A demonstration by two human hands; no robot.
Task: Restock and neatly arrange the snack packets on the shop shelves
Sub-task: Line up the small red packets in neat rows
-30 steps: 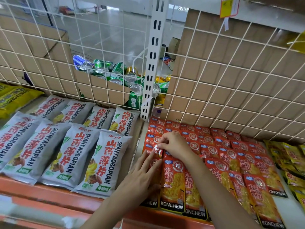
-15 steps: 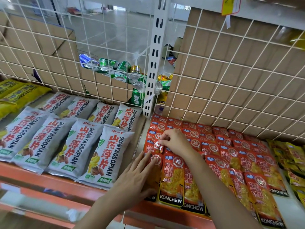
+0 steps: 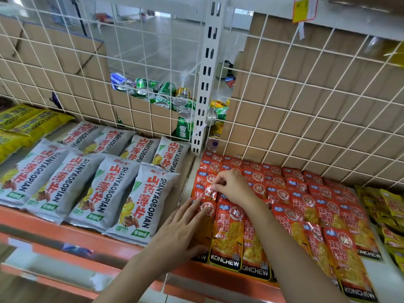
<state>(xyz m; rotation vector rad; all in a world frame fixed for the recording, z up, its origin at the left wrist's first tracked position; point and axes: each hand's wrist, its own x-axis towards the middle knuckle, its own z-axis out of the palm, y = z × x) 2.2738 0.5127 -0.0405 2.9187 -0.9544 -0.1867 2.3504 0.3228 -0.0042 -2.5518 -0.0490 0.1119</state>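
Observation:
Red and orange KONCHEW snack packets point(image 3: 228, 235) lie in overlapping rows on the right half of the shelf. My left hand point(image 3: 181, 230) lies flat, fingers straight, on the front packet of the leftmost column. My right hand point(image 3: 229, 185) pinches the top edge of a red packet point(image 3: 204, 190) one row further back in that column. Grey SHANYAOBOPIAN packets point(image 3: 105, 189) fill the left half of the shelf in two rows.
An orange shelf lip point(image 3: 65, 235) runs along the front. A white wire grid point(image 3: 306, 110) backed by cardboard closes the rear, with a white slotted upright point(image 3: 207, 84). Drink cans point(image 3: 166, 95) show behind it. Yellow packets lie at far left point(image 3: 24, 123) and far right point(image 3: 391, 211).
My right hand has shifted slightly along the top of the left column of red packets. My left hand stays flat on the front packet. The camera has tilted a little.

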